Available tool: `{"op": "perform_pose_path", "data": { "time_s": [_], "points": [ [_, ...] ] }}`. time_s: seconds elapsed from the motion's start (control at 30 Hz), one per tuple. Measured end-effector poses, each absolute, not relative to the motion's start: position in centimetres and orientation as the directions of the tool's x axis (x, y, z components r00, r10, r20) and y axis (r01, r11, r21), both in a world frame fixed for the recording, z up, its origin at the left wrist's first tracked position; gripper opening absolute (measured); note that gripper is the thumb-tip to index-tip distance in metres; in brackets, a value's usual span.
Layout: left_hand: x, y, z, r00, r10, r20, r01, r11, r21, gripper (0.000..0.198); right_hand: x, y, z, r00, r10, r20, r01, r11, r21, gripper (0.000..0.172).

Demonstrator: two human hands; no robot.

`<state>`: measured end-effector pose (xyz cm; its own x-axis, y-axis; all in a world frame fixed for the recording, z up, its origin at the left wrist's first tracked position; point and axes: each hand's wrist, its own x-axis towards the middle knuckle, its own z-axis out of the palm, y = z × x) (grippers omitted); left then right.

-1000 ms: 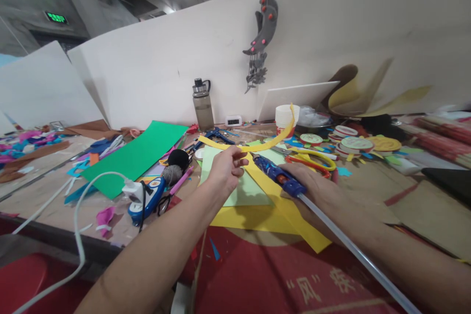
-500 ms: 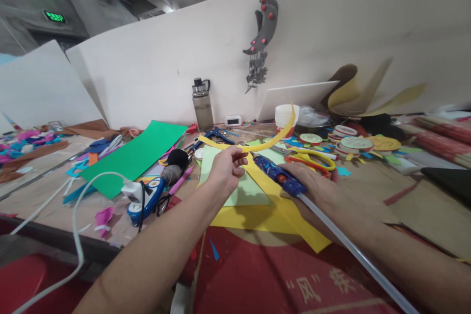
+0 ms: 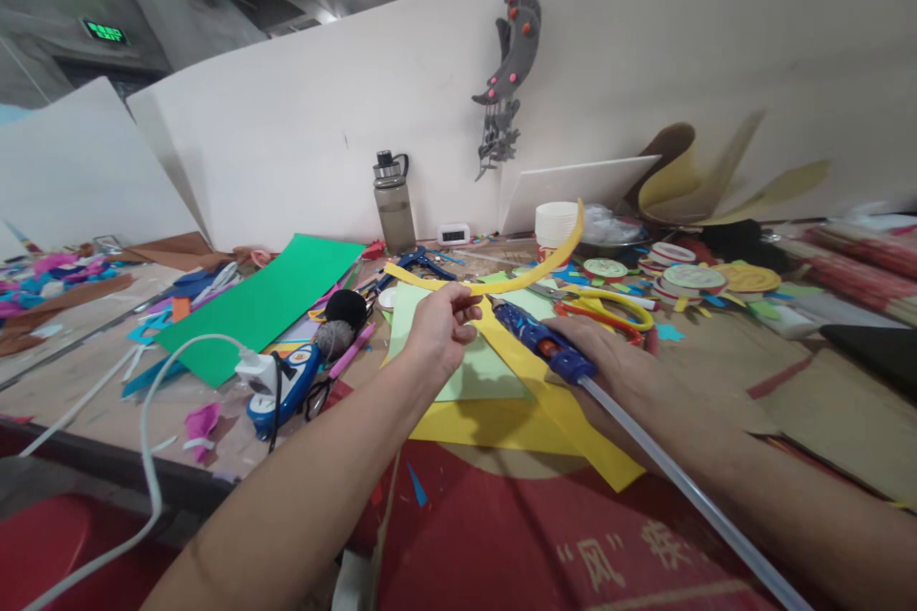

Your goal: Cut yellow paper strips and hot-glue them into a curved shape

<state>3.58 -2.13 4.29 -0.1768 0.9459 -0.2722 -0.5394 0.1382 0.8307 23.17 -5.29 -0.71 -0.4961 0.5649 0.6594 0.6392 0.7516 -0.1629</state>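
Note:
My left hand (image 3: 445,329) pinches a curved yellow strip (image 3: 526,279) near its middle, above the sheets. The strip's right end bends upward past the paper cups. In my right hand (image 3: 608,353) is a blue glue gun (image 3: 541,340), with a long clear glue stick (image 3: 688,487) running out of its back. The gun's nozzle sits close to the strip; whether they touch I cannot tell. Beneath lie a pale green sheet (image 3: 469,380) and yellow sheets (image 3: 501,428). Yellow-handled scissors (image 3: 616,299) rest beyond my right hand.
A blue power strip (image 3: 293,382) with a white cable is at left, near a green sheet (image 3: 265,305). Farther back stand a water bottle (image 3: 394,210) and white paper cups (image 3: 555,224). Decorated discs (image 3: 693,281) lie at right. A red box (image 3: 487,535) is nearest me.
The yellow strip's upturned right end has swung slightly to the right. Both hands and the glue gun stay in nearly the same place.

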Motion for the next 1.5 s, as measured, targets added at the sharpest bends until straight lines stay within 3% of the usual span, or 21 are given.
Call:
{"op": "perform_pose_path", "data": {
  "time_s": [0.57, 1.13, 1.5],
  "points": [
    [3.6, -2.1, 4.2, -0.183, 0.948, -0.26, -0.525, 0.129, 0.841, 0.003, 23.1, -5.4, -0.2, -0.518, 0.535, 0.668, 0.623, 0.771, -0.134, 0.038],
    [3.7, -2.1, 4.2, -0.176, 0.95, -0.256, -0.542, 0.124, 0.831, 0.005, 23.0, -6.2, 1.3, -0.571, 0.486, 0.662, 0.652, 0.758, 0.006, 0.037],
    [3.9, -2.1, 4.0, -0.176, 0.957, -0.231, -0.512, 0.112, 0.851, 0.005, 23.0, -6.1, 1.2, -0.56, 0.517, 0.648, 0.683, 0.731, 0.007, 0.042]
  ]
}}
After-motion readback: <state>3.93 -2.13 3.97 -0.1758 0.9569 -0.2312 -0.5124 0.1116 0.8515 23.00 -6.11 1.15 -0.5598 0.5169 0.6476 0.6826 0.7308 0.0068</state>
